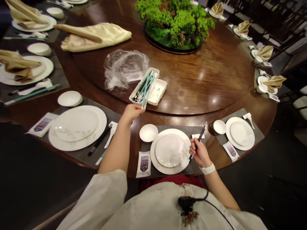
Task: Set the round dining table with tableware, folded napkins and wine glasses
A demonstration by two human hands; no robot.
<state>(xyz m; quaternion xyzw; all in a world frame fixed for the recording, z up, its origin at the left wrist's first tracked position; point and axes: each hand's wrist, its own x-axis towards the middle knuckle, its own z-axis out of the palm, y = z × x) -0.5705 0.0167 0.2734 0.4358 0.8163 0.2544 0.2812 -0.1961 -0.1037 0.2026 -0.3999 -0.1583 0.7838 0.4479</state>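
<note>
Near edge of the round wooden table (254, 121): a printed sachet (144, 164) lies on a grey place mat (146, 147), with a marble-patterned plate (170, 150) at its centre and a small white bowl (148, 133) at its far edge. The right hand (200, 154) pinches black chopsticks (198, 140) between thumb and fingers, just over the mat's right corner. The left hand (132, 112), fingers pressed together, reaches past the table's inner edge to the ends of teal chopsticks (146, 91); whether it grips them cannot be told. These chopsticks project from a white tray (134, 99), which stands on the wooden turntable (203, 92) beside a crumpled plastic bag (126, 70). Farthest: a green plant centrepiece (175, 25).
</note>
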